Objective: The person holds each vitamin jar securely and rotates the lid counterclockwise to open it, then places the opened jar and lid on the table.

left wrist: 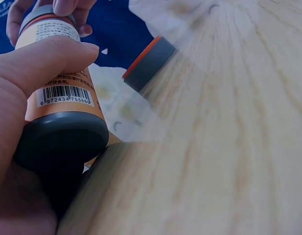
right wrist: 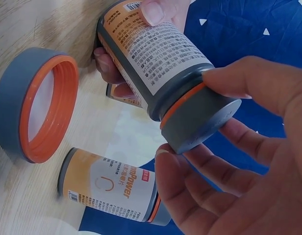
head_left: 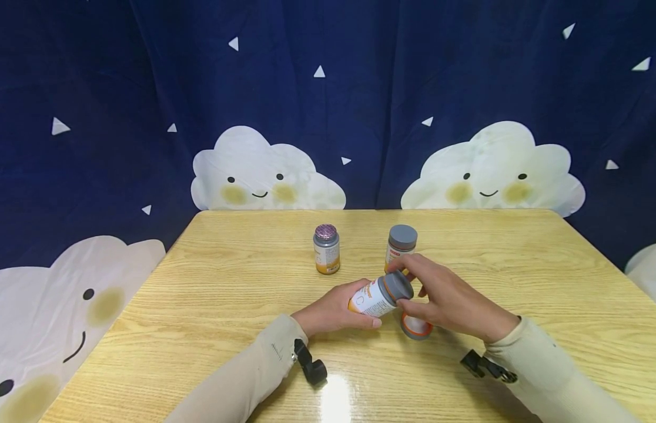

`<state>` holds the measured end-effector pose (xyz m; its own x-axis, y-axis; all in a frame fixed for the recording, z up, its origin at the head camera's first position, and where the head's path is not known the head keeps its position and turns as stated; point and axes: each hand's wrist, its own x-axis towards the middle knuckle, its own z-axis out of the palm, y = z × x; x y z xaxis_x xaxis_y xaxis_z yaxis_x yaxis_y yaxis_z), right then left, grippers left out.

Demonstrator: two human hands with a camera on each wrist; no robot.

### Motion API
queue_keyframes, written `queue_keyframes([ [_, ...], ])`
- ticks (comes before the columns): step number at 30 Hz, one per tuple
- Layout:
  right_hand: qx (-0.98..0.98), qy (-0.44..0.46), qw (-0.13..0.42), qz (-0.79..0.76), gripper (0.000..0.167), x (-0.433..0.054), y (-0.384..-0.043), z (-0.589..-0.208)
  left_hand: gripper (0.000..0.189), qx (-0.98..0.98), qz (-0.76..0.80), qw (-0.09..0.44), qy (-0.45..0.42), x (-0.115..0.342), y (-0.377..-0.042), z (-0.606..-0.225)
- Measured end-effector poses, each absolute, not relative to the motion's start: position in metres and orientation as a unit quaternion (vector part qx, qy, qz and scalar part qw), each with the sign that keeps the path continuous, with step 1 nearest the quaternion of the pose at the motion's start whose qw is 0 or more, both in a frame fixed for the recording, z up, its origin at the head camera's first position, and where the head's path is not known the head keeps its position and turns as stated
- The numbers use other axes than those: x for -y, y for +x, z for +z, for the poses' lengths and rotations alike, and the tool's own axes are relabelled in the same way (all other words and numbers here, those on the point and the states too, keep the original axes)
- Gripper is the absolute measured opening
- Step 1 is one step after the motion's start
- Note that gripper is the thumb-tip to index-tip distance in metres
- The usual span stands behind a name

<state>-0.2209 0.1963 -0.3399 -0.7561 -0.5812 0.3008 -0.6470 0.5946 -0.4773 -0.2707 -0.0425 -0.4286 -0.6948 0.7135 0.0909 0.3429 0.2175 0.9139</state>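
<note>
My left hand [head_left: 333, 308] grips a white-and-orange pill bottle [head_left: 371, 301] by its body and holds it tilted over the table, cap end to the right. Thumb and fingers of my right hand [head_left: 452, 299] pinch the bottle's grey cap [right wrist: 200, 120], which sits on the neck with an orange ring showing. In the left wrist view the barcode and dark base of this bottle face the camera. Below the right hand, a loose grey cap [head_left: 417, 326] lies with its orange-rimmed inside up.
Behind the left hand stands an uncapped bottle [head_left: 327, 252] with a shiny purplish seal on its mouth. A capped bottle [head_left: 402, 238] stands behind the right hand, partly hidden by it. The wooden table [head_left: 233, 264] ends at a dark blue curtain [head_left: 285, 100] with clouds.
</note>
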Motion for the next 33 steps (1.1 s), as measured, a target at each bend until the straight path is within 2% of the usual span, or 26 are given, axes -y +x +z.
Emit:
queue_keyframes([
  [33,0.892,0.344,0.059,0.287,0.048,-0.1957,-0.2232,-0.3439,0.046,-0.762,0.515,0.176,0.351,0.0429,-0.2719,-0.4298],
])
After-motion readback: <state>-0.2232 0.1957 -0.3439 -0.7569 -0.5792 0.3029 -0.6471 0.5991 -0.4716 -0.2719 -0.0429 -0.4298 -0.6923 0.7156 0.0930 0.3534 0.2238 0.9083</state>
